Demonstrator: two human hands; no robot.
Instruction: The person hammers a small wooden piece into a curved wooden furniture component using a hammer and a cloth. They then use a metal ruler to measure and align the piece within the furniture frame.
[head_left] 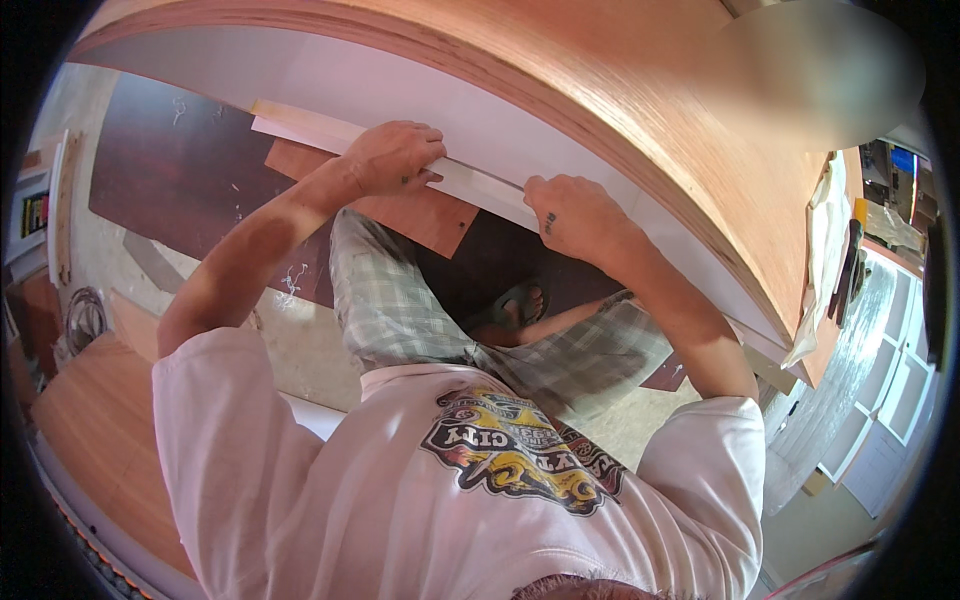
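Long pale strip (486, 191), one: left hand (392, 158) and right hand (580, 218) are gripping it; even pressure is probably serving best.

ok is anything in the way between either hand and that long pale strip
Nothing visible: the left hand and right hand both appear to be on the pale strip. The reddish-brown board shows nearer the body, not between.

A blurred patch (820, 75) covers part of the wooden board (600, 70), cropped above. The right hand (575, 218) hides its fingertips; the lower edge crops the head (590, 590).
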